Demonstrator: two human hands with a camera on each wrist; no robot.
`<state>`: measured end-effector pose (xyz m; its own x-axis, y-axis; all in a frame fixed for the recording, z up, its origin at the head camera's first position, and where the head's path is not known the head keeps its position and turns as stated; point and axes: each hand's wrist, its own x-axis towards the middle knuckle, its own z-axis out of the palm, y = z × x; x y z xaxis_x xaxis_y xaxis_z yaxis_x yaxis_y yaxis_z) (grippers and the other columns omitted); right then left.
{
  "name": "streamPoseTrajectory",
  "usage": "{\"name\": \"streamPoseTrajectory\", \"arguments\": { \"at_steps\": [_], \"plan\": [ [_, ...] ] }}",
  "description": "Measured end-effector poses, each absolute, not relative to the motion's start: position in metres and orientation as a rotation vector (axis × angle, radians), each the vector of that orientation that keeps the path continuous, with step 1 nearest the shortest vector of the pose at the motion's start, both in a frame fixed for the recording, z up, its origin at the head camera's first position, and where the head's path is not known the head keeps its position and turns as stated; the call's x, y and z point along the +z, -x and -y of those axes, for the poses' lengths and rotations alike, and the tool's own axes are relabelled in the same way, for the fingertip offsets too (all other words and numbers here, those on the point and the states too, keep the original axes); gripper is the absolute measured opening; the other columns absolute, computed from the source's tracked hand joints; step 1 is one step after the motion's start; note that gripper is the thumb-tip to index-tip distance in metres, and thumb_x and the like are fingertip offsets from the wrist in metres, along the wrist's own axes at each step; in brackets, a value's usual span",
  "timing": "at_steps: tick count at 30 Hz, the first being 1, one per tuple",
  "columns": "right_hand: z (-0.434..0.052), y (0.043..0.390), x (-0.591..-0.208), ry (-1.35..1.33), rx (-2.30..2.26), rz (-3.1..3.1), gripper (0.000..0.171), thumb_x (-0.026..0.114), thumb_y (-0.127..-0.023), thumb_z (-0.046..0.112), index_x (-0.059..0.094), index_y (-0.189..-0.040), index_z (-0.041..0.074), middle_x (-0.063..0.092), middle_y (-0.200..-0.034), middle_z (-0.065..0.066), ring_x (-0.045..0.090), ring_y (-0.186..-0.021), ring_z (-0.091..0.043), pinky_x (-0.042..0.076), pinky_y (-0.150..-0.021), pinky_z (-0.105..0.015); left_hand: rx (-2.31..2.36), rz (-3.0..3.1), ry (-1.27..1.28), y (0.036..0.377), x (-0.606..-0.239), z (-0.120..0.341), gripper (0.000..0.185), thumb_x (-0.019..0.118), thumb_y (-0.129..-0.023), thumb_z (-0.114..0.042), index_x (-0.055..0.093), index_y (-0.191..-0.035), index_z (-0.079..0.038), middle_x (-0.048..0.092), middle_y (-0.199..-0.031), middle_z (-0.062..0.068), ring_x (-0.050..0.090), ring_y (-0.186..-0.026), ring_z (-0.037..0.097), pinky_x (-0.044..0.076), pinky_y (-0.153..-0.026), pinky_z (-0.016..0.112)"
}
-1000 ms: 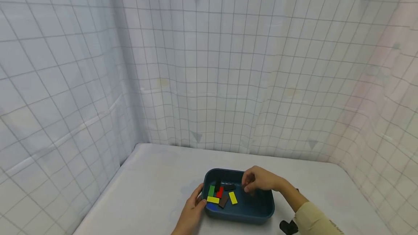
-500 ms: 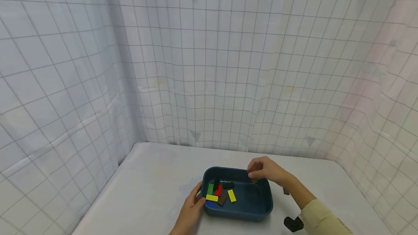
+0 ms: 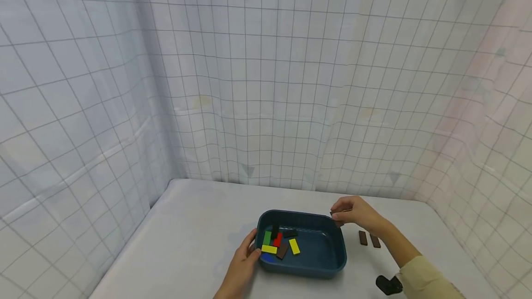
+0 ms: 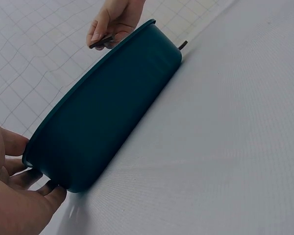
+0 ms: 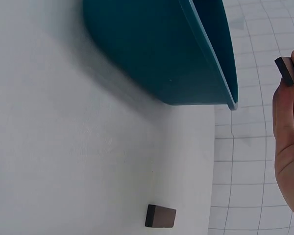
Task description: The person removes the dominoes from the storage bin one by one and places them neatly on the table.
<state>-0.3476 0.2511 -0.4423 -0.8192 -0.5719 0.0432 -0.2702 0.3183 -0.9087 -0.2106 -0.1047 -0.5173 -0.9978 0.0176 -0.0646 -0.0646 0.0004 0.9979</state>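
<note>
My left hand (image 3: 242,264) grips the left end of a dark teal plastic tub (image 3: 300,271), thumb at the rim and fingers against the outer wall. My right hand (image 3: 360,214) is raised at the tub's far right corner, pinching a small brown rectangular block (image 5: 287,71) between thumb and fingertips. Inside the tub, mostly at its left, lie a green block (image 3: 267,238), a red block (image 3: 277,240), yellow blocks (image 3: 294,246), a brown block (image 3: 282,251), black blocks (image 3: 290,233) and a blue piece (image 3: 268,257). The tub's right half shows bare floor.
Two brown blocks (image 3: 363,238) lie on the white table (image 3: 187,243) right of the tub, beneath the right forearm. A black object (image 3: 387,285) sits by the right sleeve. Grid-patterned white curtains (image 3: 257,82) surround the table on three sides.
My right hand has moved from inside the tub up and right to its far corner, carrying the brown block. Two brown blocks on the table came into view. My left hand stays on the tub.
</note>
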Motion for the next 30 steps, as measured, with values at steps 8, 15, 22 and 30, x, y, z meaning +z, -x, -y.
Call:
{"name": "streamPoseTrajectory", "arguments": {
  "at_steps": [8,15,22,30],
  "plan": [
    [-0.274,0.344,-0.441,0.665,-1.502,-2.366,0.028,0.075,-0.096,0.017,0.069,-0.117,-0.002,0.072,-0.107,-0.015,0.070,-0.096,-0.046,0.060,-0.085,-0.040,2.164,-2.201,0.057,0.211,-0.517,0.105,0.058,0.045,-0.106,-0.002,0.028,-0.161,0.001,0.022,-0.166,0.026,0.027,-0.148,0.050,0.026,-0.115,0.064],
    [-0.289,0.344,-0.445,0.621,-1.502,-2.387,0.031,0.075,-0.097,0.018,0.068,-0.118,-0.004,0.072,-0.106,-0.014,0.070,-0.096,-0.042,0.059,-0.087,-0.042,2.178,-2.197,0.036,0.211,-0.516,0.104,0.058,0.045,-0.106,-0.002,0.026,-0.161,0.002,0.021,-0.166,0.027,0.027,-0.147,0.051,0.027,-0.115,0.063],
    [-0.299,0.346,-0.455,0.593,-1.510,-2.390,0.035,0.074,-0.097,0.017,0.066,-0.120,-0.008,0.072,-0.107,-0.016,0.071,-0.095,-0.032,0.059,-0.085,-0.038,2.179,-2.194,0.063,0.212,-0.517,0.103,0.058,0.045,-0.106,-0.002,0.027,-0.161,0.001,0.021,-0.166,0.026,0.028,-0.147,0.050,0.028,-0.115,0.063],
    [-0.312,0.344,-0.464,0.550,-1.535,-2.412,0.038,0.075,-0.096,0.016,0.065,-0.120,-0.012,0.067,-0.118,-0.027,0.069,-0.100,-0.032,0.060,-0.085,-0.039,2.187,-2.186,0.054,0.211,-0.517,0.103,0.058,0.045,-0.107,-0.002,0.027,-0.161,0.002,0.021,-0.166,0.027,0.026,-0.148,0.051,0.027,-0.115,0.063]
  ]
}}
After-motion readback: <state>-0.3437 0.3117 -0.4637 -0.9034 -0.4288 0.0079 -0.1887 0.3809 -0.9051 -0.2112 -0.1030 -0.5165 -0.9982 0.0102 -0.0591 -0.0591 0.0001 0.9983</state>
